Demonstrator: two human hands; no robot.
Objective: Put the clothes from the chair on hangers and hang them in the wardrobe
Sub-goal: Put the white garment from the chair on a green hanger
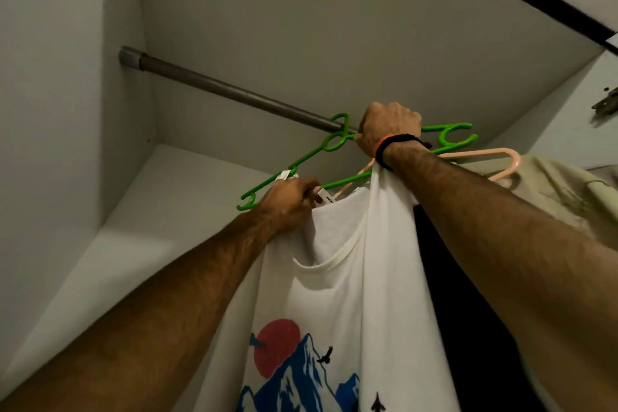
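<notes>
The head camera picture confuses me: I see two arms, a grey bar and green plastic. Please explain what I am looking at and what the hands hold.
There is no machine here. A person wears one wide-angle camera on the head, so you see their own two arms reaching up into a white wardrobe. The grey bar is the clothes rail. The green plastic is a hanger. The right hand grips it near its hook, up at the rail; whether the hook sits on the rail is hidden. The left hand pinches the white T-shirt, printed with a red sun and blue mountains, near its neck label. Further right, a peach hanger carries a beige garment.
</notes>
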